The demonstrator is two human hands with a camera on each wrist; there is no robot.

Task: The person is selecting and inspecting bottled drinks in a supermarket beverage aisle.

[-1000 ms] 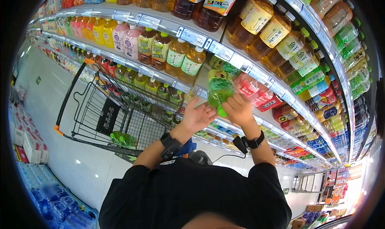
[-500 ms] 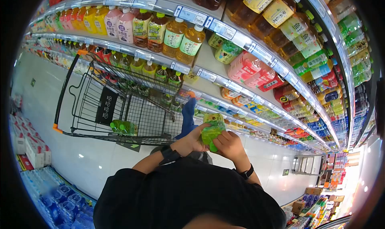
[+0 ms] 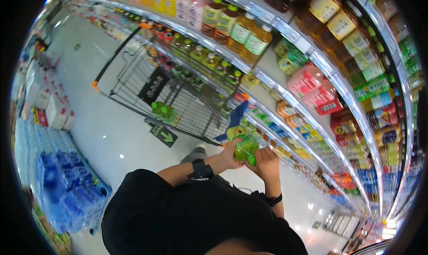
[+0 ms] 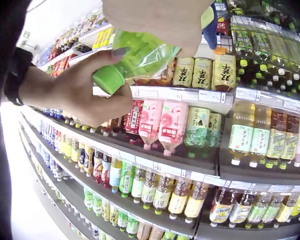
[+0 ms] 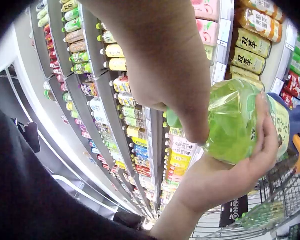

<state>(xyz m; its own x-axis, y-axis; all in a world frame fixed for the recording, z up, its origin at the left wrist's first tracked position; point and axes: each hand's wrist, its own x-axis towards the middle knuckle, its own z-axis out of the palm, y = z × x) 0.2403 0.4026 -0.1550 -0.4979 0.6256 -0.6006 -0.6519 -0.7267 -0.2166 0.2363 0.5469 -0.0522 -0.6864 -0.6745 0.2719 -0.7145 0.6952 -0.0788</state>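
Note:
A bottle of green drink (image 3: 246, 149) with a green cap (image 4: 109, 79) is held between both hands, in front of the body. My left hand (image 3: 229, 154) grips its body; in the right wrist view the left fingers (image 5: 262, 132) wrap round the label side. My right hand (image 3: 267, 164) holds it by the neck, the thumb and fingers (image 4: 121, 52) set just behind the cap. The bottle lies tilted, cap end toward me.
A black wire shopping cart (image 3: 196, 114) stands ahead to the left, with green bottles (image 3: 164, 110) inside. Drink shelves (image 3: 272, 78) run along the right. Blue-wrapped water packs (image 3: 73, 188) are stacked at the left. An arrow sign (image 3: 164, 135) marks the floor.
The bottle has come down off the shelf toward my body. My left hand, first beside it, has taken hold of its body. The view has turned, and the cart appears further right.

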